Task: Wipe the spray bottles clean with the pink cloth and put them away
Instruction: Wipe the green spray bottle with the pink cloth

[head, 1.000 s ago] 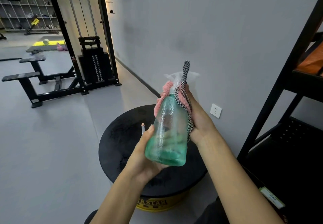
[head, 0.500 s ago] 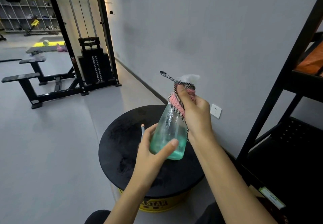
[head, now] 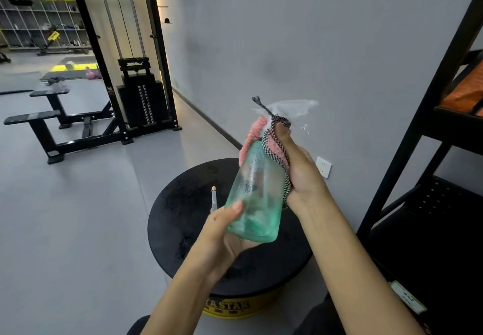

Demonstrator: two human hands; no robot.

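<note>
Spray bottle (head: 254, 193), translucent green with a clear trigger head (head: 292, 107), tilted in mid-air above a round black stand (head: 183, 217), base toward the camera, nozzle toward the grey wall (head: 287, 34). Cupped from below by the left hand (head: 224, 235), thumb pressed flat on the bottle's side, fingers curled under the base in a firm grasp. Wrapped at neck and shoulder in the pink cloth (head: 254, 132), its black-and-white checked edging trailing down the bottle's right flank. Clenched round cloth and bottle neck together, the right hand (head: 300, 175), thumb up on the fabric just below the trigger. Droplets or streaks visible on the green plastic.

On the stand top, just beyond the left thumb, a thin pale stick (head: 214, 198) with an orange tip. Below the black top, a yellow base (head: 230, 308) with partly readable lettering. On the wall beside the right hand, a white socket (head: 323, 166). At far right, a black shelf rack (head: 428, 115) with something orange (head: 465, 96) on an upper level. At left, well apart, a cable machine's weight stack (head: 142, 96) and black benches (head: 34, 117) on the grey floor.
</note>
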